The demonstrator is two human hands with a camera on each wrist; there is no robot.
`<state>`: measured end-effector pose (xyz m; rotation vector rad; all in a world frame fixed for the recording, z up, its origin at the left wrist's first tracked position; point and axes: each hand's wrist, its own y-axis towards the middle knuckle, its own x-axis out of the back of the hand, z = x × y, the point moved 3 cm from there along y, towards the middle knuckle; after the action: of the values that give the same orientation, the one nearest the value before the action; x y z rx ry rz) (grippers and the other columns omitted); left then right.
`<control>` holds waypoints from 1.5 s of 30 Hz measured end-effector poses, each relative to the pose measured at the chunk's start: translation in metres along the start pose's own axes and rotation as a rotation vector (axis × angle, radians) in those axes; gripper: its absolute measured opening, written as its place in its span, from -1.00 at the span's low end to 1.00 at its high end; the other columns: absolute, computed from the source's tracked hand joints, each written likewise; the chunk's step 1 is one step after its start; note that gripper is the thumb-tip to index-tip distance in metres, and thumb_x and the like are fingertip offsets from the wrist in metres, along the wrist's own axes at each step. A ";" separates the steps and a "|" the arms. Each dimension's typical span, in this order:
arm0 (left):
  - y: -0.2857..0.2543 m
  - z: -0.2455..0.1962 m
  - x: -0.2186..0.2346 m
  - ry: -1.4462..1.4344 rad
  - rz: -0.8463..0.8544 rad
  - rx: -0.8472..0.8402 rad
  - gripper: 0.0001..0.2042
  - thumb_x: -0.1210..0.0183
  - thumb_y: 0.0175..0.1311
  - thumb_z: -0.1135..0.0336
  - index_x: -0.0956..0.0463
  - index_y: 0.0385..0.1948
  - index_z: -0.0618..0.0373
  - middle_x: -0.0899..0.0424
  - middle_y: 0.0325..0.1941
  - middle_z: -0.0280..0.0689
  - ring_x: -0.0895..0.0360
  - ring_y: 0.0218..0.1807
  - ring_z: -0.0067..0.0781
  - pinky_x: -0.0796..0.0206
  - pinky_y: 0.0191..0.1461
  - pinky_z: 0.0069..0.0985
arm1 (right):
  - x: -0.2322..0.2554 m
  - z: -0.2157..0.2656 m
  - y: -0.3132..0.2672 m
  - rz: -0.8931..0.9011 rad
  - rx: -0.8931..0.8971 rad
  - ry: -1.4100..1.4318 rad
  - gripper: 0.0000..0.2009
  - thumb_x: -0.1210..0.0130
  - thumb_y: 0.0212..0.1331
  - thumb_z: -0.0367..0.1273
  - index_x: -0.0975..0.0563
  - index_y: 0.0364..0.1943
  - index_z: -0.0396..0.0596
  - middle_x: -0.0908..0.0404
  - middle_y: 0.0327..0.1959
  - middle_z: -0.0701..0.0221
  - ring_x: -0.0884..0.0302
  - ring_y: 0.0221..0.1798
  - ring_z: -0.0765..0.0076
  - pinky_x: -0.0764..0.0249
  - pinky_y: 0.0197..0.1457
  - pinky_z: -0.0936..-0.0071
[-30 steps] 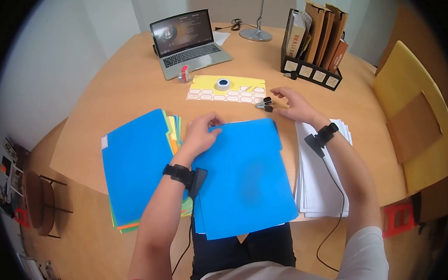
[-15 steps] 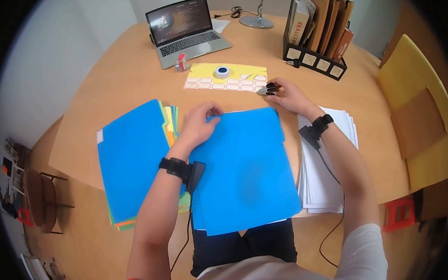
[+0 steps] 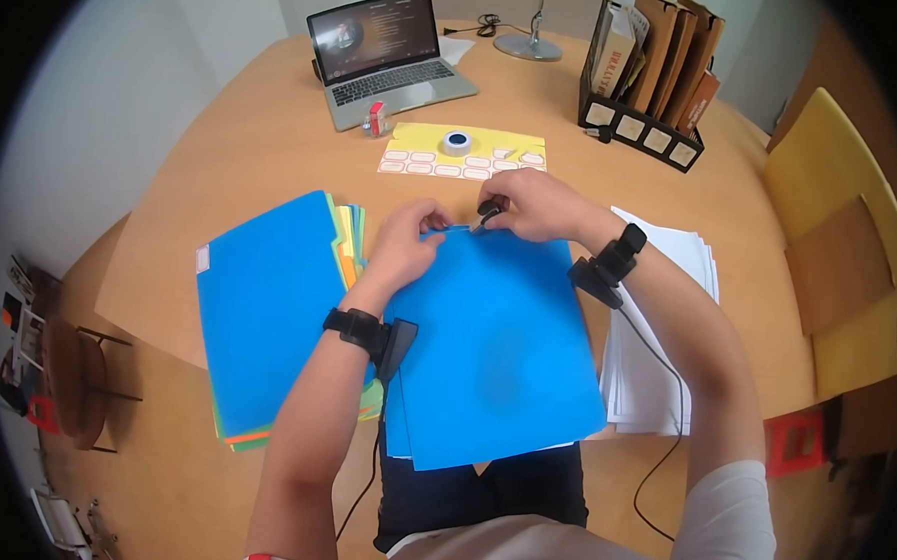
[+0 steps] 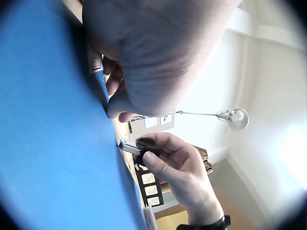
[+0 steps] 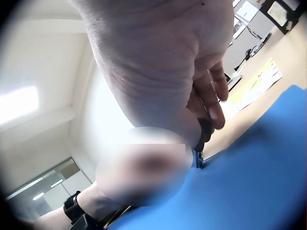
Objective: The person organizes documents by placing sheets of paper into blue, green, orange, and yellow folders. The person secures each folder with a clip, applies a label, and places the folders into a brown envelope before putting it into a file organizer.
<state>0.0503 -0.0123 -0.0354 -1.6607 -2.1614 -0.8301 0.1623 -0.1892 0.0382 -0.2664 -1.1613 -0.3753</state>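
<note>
A blue folder with white paper showing at its edges lies in front of me, over the table's near edge. My left hand pinches its top edge near the left corner, thumb on the near face and fingers behind. Between the thumb and fingers of my right hand is a silver metal clip with black grips. The clip's metal end is right at the folder's top edge, to the right of my left hand. In the right wrist view a blurred patch hides part of the scene beside the clip.
Stacked coloured folders lie at the left, white papers at the right. Beyond are a yellow label sheet bearing a round white object, a laptop, a lamp base and a black file holder.
My right hand has reached to the clip by the label sheet, picked it up and brought it left and nearer to the folder's top edge. My left hand stays at the folder.
</note>
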 end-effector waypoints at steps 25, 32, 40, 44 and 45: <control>0.003 0.024 0.024 -0.966 -0.411 0.288 -0.79 -0.10 0.23 0.62 -0.55 -0.11 0.29 -0.59 -0.19 -0.30 -0.44 -0.21 -0.57 -0.30 -0.10 -0.62 | 0.026 -0.085 -0.002 -0.324 -0.157 -0.180 -0.60 -0.22 0.29 -0.10 -0.59 -0.03 -0.15 -0.63 0.04 0.16 -0.53 0.15 0.10 -0.45 0.23 0.23; 0.004 0.024 0.025 -0.961 -0.402 0.302 -0.79 -0.05 0.26 0.63 -0.53 -0.10 0.33 -0.59 -0.17 -0.25 -0.45 -0.21 -0.53 -0.33 -0.08 -0.61 | -0.006 -0.056 0.068 -0.137 -0.316 -0.228 -0.50 0.06 0.41 0.10 -0.59 -0.24 -0.09 -0.70 -0.24 0.18 -0.63 -0.13 0.02 -0.49 -0.04 0.12; 0.004 0.024 0.026 -0.994 -0.368 0.324 -0.80 -0.03 0.30 0.62 -0.52 -0.08 0.35 -0.56 -0.15 -0.23 -0.43 -0.19 -0.52 -0.33 -0.07 -0.60 | -0.020 -0.044 0.080 0.036 -0.387 -0.307 -0.46 0.16 0.45 0.11 -0.59 0.04 -0.04 -0.72 -0.02 0.21 -0.64 0.11 0.05 -0.47 0.20 0.10; 0.004 0.023 0.027 -0.987 -0.373 0.330 -0.79 -0.03 0.31 0.62 -0.51 -0.06 0.34 -0.56 -0.16 -0.24 -0.42 -0.18 -0.52 -0.33 -0.06 -0.59 | -0.025 -0.050 0.083 0.010 -0.373 -0.333 -0.51 0.20 0.49 0.04 -0.58 0.07 -0.03 -0.71 0.01 0.21 -0.64 0.10 0.04 -0.44 0.23 0.08; 0.004 0.023 0.027 -0.987 -0.373 0.327 -0.79 -0.03 0.31 0.61 -0.51 -0.06 0.34 -0.56 -0.16 -0.24 -0.42 -0.18 -0.51 -0.33 -0.06 -0.59 | -0.027 -0.052 0.084 -0.003 -0.367 -0.342 -0.52 0.22 0.51 0.01 -0.58 0.07 -0.03 -0.71 0.01 0.20 -0.64 0.10 0.03 -0.43 0.23 0.07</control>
<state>0.0490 0.0234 -0.0374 -1.6874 -3.0641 0.4160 0.2316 -0.1297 -0.0071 -0.6690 -1.4239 -0.5610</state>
